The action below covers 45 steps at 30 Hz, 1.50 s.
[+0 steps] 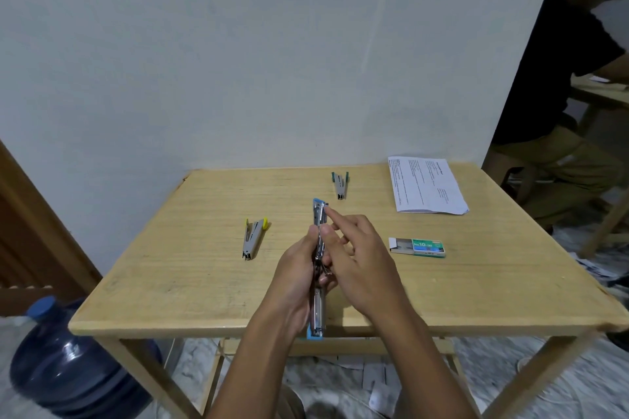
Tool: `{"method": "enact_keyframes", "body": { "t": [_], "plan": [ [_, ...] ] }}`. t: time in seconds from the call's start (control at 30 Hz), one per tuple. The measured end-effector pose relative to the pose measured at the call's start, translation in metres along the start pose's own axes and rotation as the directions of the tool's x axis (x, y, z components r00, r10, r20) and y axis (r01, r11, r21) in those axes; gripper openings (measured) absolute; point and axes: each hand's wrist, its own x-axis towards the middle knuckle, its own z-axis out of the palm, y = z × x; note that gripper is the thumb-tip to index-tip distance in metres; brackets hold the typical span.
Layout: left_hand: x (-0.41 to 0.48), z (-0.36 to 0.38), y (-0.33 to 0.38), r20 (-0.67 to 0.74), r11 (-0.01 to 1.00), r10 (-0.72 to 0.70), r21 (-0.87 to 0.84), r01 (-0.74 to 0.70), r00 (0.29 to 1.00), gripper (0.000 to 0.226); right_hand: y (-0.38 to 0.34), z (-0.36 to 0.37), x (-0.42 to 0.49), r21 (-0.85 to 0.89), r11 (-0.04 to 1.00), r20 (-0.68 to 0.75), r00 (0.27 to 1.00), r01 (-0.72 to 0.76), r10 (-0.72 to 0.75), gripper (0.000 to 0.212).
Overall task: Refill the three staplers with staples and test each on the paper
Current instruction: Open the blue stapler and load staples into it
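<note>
Over the near edge of the table [204, 282] I see the blue stapler [320, 214] hinged fully open, lengthwise, one end pointing at the wall and the other past the table edge. L hand [299, 269] grips it round the middle, fingers curled on the metal. R hand [360, 265] isn't clenched: index straight w/ tip on the far end of the magazine, other fingers loosely bent; can't tell if they hold staples. Yellow stapler [253, 238] lies to the left and green stapler [340, 185] farther back, both shut. Staple box [417, 247] sits open at R, paper [427, 185] at the far R corner.
</note>
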Motion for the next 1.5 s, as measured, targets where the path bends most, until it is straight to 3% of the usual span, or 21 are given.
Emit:
{"method": "enact_keyframes", "body": {
  "t": [0.13, 0.23, 0.4, 0.57, 0.67, 0.77, 0.87, 0.97, 1.3, 1.5],
  "plan": [
    [-0.002, 0.000, 0.001, -0.014, 0.993, 0.068, 0.099, -0.066, 0.998, 0.037, -0.005, -0.001, 0.001, -0.054, 0.999, 0.005, 1.000, -0.006, 0.007, 0.061],
    [-0.001, 0.000, 0.000, 0.003, 0.985, 0.107, 0.133, -0.106, 0.994, 0.038, -0.007, -0.002, 0.002, 0.010, 0.999, 0.001, 0.999, -0.043, 0.043, 0.060],
    [0.000, 0.001, -0.001, 0.005, 0.977, 0.136, 0.163, -0.135, 0.991, 0.034, -0.011, -0.001, 0.001, 0.183, 0.977, 0.039, 0.994, -0.112, 0.106, 0.024],
    [0.001, -0.002, -0.002, 0.023, 0.970, 0.156, 0.188, -0.157, 0.988, 0.046, -0.014, -0.004, -0.004, 0.229, 0.967, 0.011, 0.994, -0.109, 0.109, 0.028],
    [0.000, 0.000, -0.004, 0.050, 0.959, 0.175, 0.216, -0.181, 0.983, 0.047, -0.019, -0.005, -0.002, 0.356, 0.926, -0.023, 0.989, -0.129, 0.147, 0.032],
    [-0.001, 0.002, -0.006, 0.060, 0.953, 0.203, 0.218, -0.211, 0.977, 0.045, -0.025, -0.004, -0.001, 0.438, 0.882, 0.018, 0.983, -0.172, 0.183, 0.034],
    [-0.002, 0.002, -0.006, 0.067, 0.933, 0.242, 0.259, -0.251, 0.968, 0.043, -0.030, -0.007, -0.001, 0.519, 0.820, 0.057, 0.967, -0.240, 0.247, 0.021],
    [-0.002, 0.002, -0.007, 0.070, 0.920, 0.267, 0.279, -0.276, 0.961, 0.041, -0.031, -0.010, -0.003, 0.593, 0.749, 0.100, 0.950, -0.296, 0.296, 0.029],
    [0.000, -0.001, -0.005, 0.076, 0.908, 0.269, 0.311, -0.279, 0.960, 0.034, -0.026, -0.010, -0.004, 0.542, 0.801, 0.044, 0.960, -0.255, 0.276, 0.027],
    [-0.002, -0.001, -0.001, 0.055, 0.955, 0.203, 0.211, -0.210, 0.978, 0.041, -0.027, -0.007, -0.012, 0.429, 0.883, 0.033, 0.980, -0.190, 0.195, 0.032]
  ]
}}
